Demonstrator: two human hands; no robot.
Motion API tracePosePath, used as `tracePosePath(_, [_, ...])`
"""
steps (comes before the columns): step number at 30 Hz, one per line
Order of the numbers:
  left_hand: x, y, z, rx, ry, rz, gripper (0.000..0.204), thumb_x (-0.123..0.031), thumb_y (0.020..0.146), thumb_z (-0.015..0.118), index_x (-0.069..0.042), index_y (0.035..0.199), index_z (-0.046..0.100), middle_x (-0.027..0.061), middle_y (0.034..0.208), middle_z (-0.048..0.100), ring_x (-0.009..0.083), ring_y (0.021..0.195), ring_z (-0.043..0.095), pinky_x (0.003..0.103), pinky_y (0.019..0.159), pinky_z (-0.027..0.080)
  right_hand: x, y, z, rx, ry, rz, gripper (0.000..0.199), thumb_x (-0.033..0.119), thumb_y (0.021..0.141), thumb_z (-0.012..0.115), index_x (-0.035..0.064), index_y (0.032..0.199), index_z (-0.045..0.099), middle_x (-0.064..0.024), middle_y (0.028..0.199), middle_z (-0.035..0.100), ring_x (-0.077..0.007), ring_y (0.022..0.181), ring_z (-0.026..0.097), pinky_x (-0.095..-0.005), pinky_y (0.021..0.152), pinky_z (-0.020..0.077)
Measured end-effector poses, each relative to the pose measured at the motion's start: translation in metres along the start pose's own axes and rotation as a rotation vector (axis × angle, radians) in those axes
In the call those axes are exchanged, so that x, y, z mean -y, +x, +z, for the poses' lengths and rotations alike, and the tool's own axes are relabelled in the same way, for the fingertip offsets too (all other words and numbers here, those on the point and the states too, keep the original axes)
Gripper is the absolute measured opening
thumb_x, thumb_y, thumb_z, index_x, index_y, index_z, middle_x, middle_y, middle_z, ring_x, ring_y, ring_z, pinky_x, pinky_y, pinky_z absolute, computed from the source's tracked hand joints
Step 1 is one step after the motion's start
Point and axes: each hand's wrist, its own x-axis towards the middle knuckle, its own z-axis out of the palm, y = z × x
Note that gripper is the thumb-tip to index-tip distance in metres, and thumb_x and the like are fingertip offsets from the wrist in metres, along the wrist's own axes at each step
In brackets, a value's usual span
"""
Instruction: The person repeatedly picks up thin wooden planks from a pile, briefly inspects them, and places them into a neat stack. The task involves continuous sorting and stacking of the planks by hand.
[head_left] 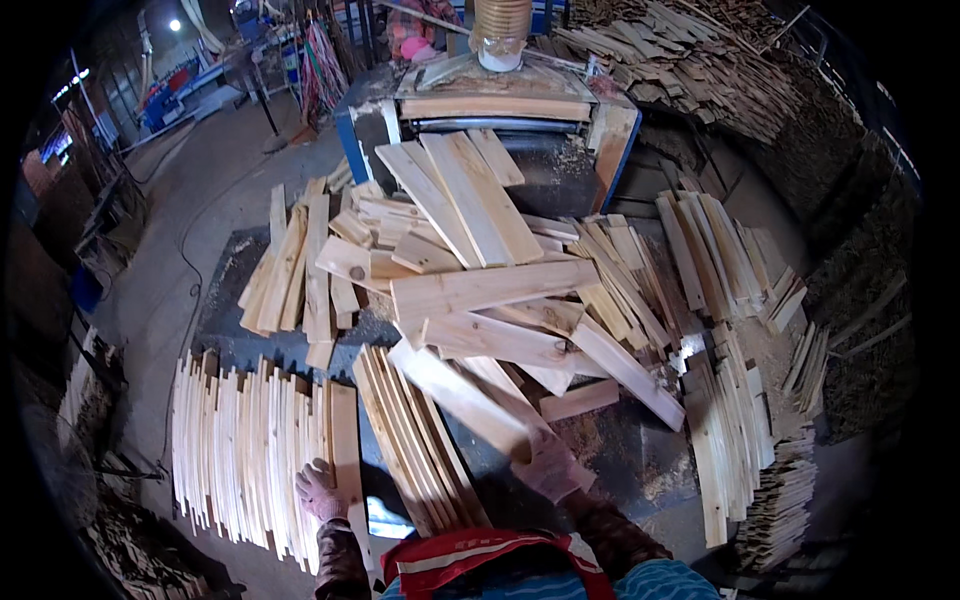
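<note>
My left hand (320, 490), in a pale pinkish glove, rests on the right end of a long row of boards set on edge (250, 450); its fingers lie along the board edges. A wider board (345, 450) stands beside it at the end of that row. My right hand (553, 470), gloved alike, is closed on the near end of a pale wooden board (460, 400), which slants up and left toward the heap. Between my hands leans a small bundle of boards (415, 440). Loose boards (490, 290) lie crisscrossed in a heap ahead.
Behind the heap stands a blue-sided machine (515, 105) with a roller opening and a ribbed hose (502, 25). More boards stand in rows at the right (730, 430). Offcuts pile up at the far right (690, 60). Sawdust lies on the dark tabletop (650, 460).
</note>
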Motion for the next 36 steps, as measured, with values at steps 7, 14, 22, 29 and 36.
tracePosePath(7, [-0.099,-0.025,-0.029,0.582,-1.248,0.505,0.081,-0.036,0.088,0.076,-0.005,0.151,0.036,0.0202,0.151,0.044,0.0335,0.138,0.044,0.045,0.114,0.038,0.11,0.035,0.031,0.035,0.4,-0.379,0.068,0.047,0.08,0.073,0.0041,0.128,0.053,-0.0205,0.11,0.066,-0.0406,0.101,0.065,-0.0501,0.087,0.0522])
tracePosePath(14, [-0.182,-0.042,-0.099,0.904,-1.855,0.1,0.049,-0.01,0.083,0.074,-0.001,0.128,0.057,0.0166,0.1,0.071,0.0296,0.096,0.071,0.043,0.085,0.06,0.106,0.183,-0.048,-0.757,-0.407,-0.635,0.05,0.044,0.093,0.062,0.0082,0.127,0.057,-0.0137,0.105,0.063,-0.0343,0.084,0.062,-0.045,0.075,0.0504])
tracePosePath(22, [-0.177,-0.002,-0.113,1.087,-1.909,0.099,0.065,-0.007,0.077,0.068,0.003,0.138,0.047,0.0206,0.112,0.065,0.0367,0.099,0.07,0.053,0.092,0.059,0.055,0.323,-0.105,-0.253,0.219,-0.053,0.088,0.049,0.082,0.07,-0.0002,0.148,0.039,-0.0257,0.128,0.063,-0.039,0.117,0.062,-0.0454,0.101,0.048])
tracePosePath(29, [-0.173,0.008,-0.117,1.138,-1.97,0.076,0.051,-0.018,0.087,0.067,0.003,0.131,0.051,0.0213,0.106,0.069,0.031,0.092,0.071,0.043,0.087,0.059,0.018,0.289,-0.12,0.169,0.549,0.091,0.069,0.03,0.08,0.075,0.0011,0.138,0.053,-0.0181,0.118,0.067,-0.0319,0.111,0.064,-0.0373,0.096,0.0515])
tracePosePath(36, [-0.116,0.035,-0.055,0.594,-1.428,0.4,0.042,-0.033,0.104,0.051,0.003,0.125,0.061,0.0105,0.109,0.071,0.0211,0.097,0.07,0.034,0.086,0.058,0.016,0.129,-0.129,0.469,2.096,0.221,0.055,0.036,0.09,0.058,0.0015,0.133,0.056,-0.0177,0.126,0.064,-0.0309,0.115,0.059,-0.0448,0.098,0.0481])
